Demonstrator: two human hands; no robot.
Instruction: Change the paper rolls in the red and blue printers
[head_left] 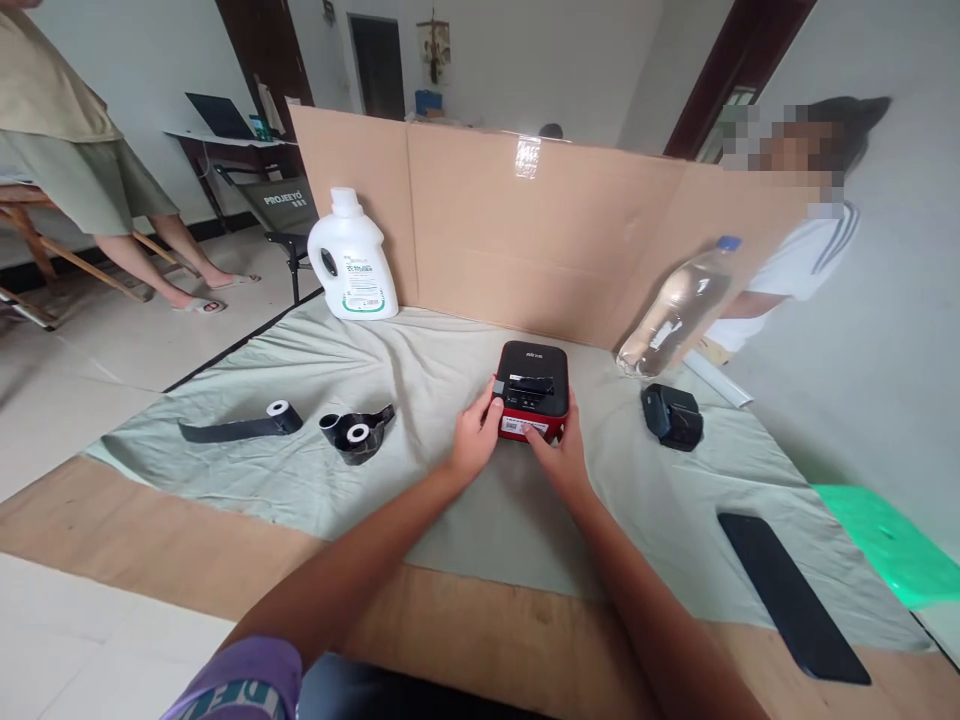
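Note:
A small black and red label printer [534, 385] sits in the middle of the cloth-covered table, a white label on its front side. My left hand [477, 432] grips its left side, fingers at the near left corner. On the opposite side my right hand [561, 450] holds it, the thumb lying across the front label. Black paper sticks up at the slot on its top. To the left lies a partly unrolled black paper roll [279, 415]. Nearer the printer is another roll with a crumpled black strip [358, 433] around it.
A white detergent bottle [352, 260] and a clear plastic bottle [679, 310] stand before a cardboard screen [510, 230]. At right are a black device [673, 416], a dark flat slab [791, 595] and a green stool [892, 540]. One person stands left, another behind the screen's right end.

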